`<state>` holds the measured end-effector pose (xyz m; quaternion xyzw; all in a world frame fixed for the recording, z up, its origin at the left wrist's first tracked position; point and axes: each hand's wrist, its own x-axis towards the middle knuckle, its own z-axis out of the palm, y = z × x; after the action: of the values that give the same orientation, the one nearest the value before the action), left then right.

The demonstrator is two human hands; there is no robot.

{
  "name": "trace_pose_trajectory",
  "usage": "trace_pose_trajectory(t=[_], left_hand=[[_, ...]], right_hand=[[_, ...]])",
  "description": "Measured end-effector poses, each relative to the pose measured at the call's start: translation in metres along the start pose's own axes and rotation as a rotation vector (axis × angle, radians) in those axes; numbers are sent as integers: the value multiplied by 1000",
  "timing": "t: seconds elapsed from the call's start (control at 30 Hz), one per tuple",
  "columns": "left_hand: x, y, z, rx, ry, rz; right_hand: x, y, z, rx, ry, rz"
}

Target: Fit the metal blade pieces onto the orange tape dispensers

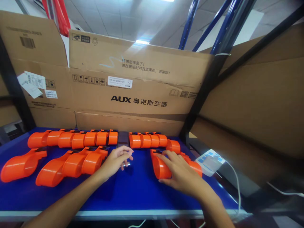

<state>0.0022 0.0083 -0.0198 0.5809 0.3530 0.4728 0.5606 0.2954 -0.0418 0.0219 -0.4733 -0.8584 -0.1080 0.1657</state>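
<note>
My left hand (122, 156) hovers over the middle of the blue table, its fingers curled around a small shiny piece (126, 165) too small to make out. My right hand (174, 166) has its thumb and fingers around an orange ring-shaped part (161, 167) at the right. More orange parts lie partly hidden behind that hand. To the left of my left hand, several orange parts (91, 162) with flat tabs form a front row. A dark rectangular object (123, 139) stands at the back, between two runs of orange parts (90, 138).
Cardboard (140, 88) printed with AUX stands behind the blue table (133, 193). A white device (210, 162) with a cable sits at the right edge. Dark metal posts (201, 91) frame the workplace, with more cardboard at the far right.
</note>
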Motion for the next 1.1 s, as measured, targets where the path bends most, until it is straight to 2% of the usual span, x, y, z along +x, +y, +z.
trace_pose_trajectory(t=[0.23, 0.43, 0.6, 0.8, 1.0, 1.1], left_hand=[[1, -2, 1, 34, -28, 4], [0, -1, 1, 29, -36, -11], [1, -3, 0, 34, -40, 3], [-1, 0, 2, 16, -28, -6], [-2, 2, 3, 11, -26, -8], [-2, 0, 3, 22, -32, -5]], right_hand=[[-10, 8, 11, -123, -25, 148], [-14, 16, 7, -109, -52, 110], [-16, 17, 9, -155, -42, 179], [-32, 35, 2, -207, -128, 287], [-47, 61, -7, -406, -239, 525], [-47, 67, -4, -384, -309, 538]])
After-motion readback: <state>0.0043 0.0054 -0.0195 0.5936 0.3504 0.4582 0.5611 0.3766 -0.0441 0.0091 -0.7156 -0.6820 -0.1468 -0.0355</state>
